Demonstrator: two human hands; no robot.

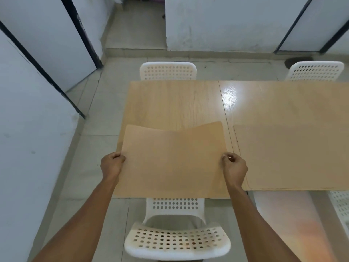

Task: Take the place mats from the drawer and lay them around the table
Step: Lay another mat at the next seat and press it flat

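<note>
A tan place mat (173, 161) is held above the near left end of the wooden table (170, 103), its far edge sagging in the middle. Its left edge is pinched by the left hand (111, 163), fingers curled in a closed grip; its right edge is pinched by the right hand (235, 168) in the same way. A second mat (290, 157) is laid flat on the table just beside it, to the right. White perforated chairs (177, 241) are set around the table.
</note>
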